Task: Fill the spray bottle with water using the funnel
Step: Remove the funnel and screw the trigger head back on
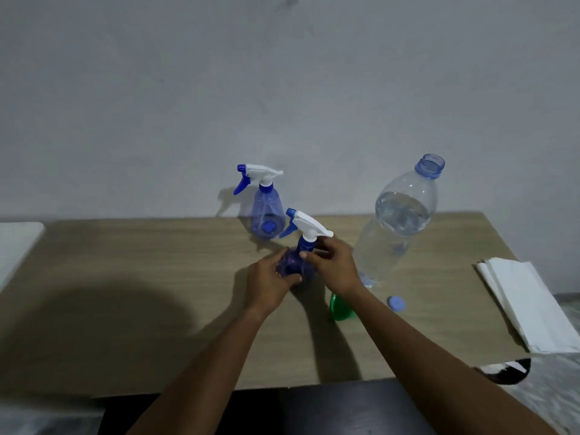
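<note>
view: head camera, looking forward and down
desk: wood-grain top, set against a grey wall
spray bottle: blue and see-through, mid-desk, held between both hands; its white trigger head with blue nozzle and lever is on and points up and to the left
left hand: wrapped round the spray bottle's round body from the left, fingers curled on it
right hand: fingers and thumb pinch the blue collar just under the trigger head (how firmly it grips cannot be told)
second sprayer: same kind, upright at the far edge of the desk, just behind the held one, head on
water bottle: large, clear, uncapped, right of the hands, partly full of water; its open blue neck points up and to the right
funnel: green, on the desk, partly hidden under the right wrist, near the water bottle's base
cap: blue, lying on the desk just right of the funnel
paper: white folded stack at the desk's right edge, well apart from the hands
</note>
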Available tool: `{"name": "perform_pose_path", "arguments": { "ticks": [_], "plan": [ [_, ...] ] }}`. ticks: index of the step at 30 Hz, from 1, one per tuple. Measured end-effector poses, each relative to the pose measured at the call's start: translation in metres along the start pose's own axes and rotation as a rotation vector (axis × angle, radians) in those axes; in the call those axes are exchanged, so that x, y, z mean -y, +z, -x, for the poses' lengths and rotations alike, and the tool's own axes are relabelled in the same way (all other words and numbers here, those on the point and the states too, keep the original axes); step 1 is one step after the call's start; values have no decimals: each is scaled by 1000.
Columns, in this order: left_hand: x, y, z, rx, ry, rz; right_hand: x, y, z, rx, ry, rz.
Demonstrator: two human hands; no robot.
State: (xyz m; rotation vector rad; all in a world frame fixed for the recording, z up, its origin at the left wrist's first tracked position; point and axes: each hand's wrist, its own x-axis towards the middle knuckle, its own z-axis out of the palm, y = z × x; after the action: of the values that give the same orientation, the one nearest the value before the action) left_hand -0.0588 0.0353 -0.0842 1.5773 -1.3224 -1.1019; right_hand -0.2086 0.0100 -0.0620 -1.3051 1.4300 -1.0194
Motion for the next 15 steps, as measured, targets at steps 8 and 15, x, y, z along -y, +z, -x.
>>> {"name": "perform_pose_path", "arguments": {
  "ticks": [8,15],
  "plan": [
    [4,23,-49,-50,61,39,2,3,-46,-91,18,69],
    [2,46,-85,-253,135,-142,-15,16,-92,-239,102,116]
  ]
}}
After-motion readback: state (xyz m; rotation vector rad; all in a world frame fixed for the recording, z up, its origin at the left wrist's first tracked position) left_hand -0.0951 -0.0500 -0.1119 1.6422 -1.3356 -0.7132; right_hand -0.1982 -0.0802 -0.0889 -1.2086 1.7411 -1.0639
